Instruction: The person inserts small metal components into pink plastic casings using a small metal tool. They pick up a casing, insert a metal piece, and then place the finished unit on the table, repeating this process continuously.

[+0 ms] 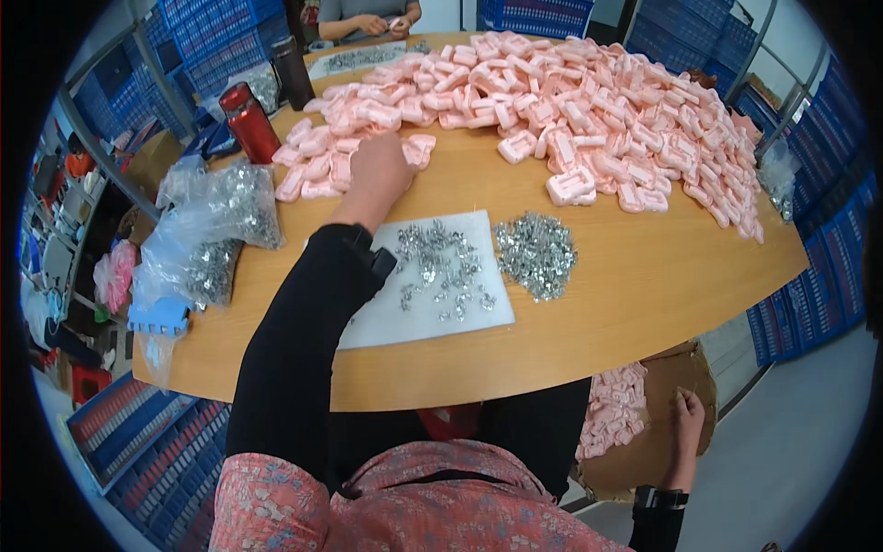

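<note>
My left hand [380, 168] reaches across the table onto the near left edge of a heap of pink plastic parts [570, 101]. Its back is toward me and the fingertips are hidden, so whether it grips a part does not show. Down at the right, beside the table, my right hand [688, 416] is over a cardboard box [676, 377]. Its fingers are loosely bent and apart, with nothing visible in them. Many pink parts [614, 414] lie in that box. Small metal pieces [437, 253] are spread on a white foam sheet [414, 322] under my left forearm.
A pile of small metal pieces [536, 256] lies right of the sheet. Clear bags of metal pieces [248, 202], a red flask [248, 124] and a dark bottle [292, 74] stand at the left. Across the table another person's hands [382, 25] are at work. Blue crates [809, 313] surround the table.
</note>
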Tool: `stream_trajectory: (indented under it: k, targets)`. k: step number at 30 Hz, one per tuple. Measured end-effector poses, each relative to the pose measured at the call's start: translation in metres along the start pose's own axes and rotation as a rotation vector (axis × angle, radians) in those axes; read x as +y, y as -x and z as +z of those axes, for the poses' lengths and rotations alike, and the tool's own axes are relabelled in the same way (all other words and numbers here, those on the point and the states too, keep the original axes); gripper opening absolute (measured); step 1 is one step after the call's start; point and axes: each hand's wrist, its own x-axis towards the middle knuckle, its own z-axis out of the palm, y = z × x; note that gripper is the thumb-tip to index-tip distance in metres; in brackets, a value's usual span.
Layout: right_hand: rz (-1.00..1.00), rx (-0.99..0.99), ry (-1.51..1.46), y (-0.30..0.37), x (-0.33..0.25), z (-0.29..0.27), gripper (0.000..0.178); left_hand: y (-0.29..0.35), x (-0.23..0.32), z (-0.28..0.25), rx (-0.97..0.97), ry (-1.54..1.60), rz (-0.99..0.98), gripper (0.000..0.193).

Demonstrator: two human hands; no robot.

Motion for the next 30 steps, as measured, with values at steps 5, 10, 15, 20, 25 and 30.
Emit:
stream_trajectory:
  k: [5,10,15,20,25,30]
  targets:
    - [-0.14,-0.178,0.007,0.041,-0.14,0.088,0.015,-0.016,0.003,0.022,-0.124,0.166,-0.063,0.042]
    - [-0.345,-0.452,0.093,0.057,-0.21,0.169,0.015,0.009,0.009,-0.018,-0.242,0.471,-0.204,0.045]
    - [-0.619,-0.626,0.25,0.054,-0.243,0.248,0.019,0.083,-0.007,-0.09,-0.422,0.935,-0.16,0.045]
    - [-0.738,-0.642,0.296,0.049,-0.25,0.294,0.018,0.165,0.0,-0.121,-0.705,1.554,-0.49,0.049]
    - [-0.831,-0.678,0.455,0.046,-0.258,0.316,0.017,0.22,0.0,-0.11,-0.758,1.81,-0.643,0.049]
    - [-0.524,-0.747,0.292,0.046,-0.265,0.318,0.013,0.234,0.017,-0.1,-0.804,1.958,-0.749,0.048]
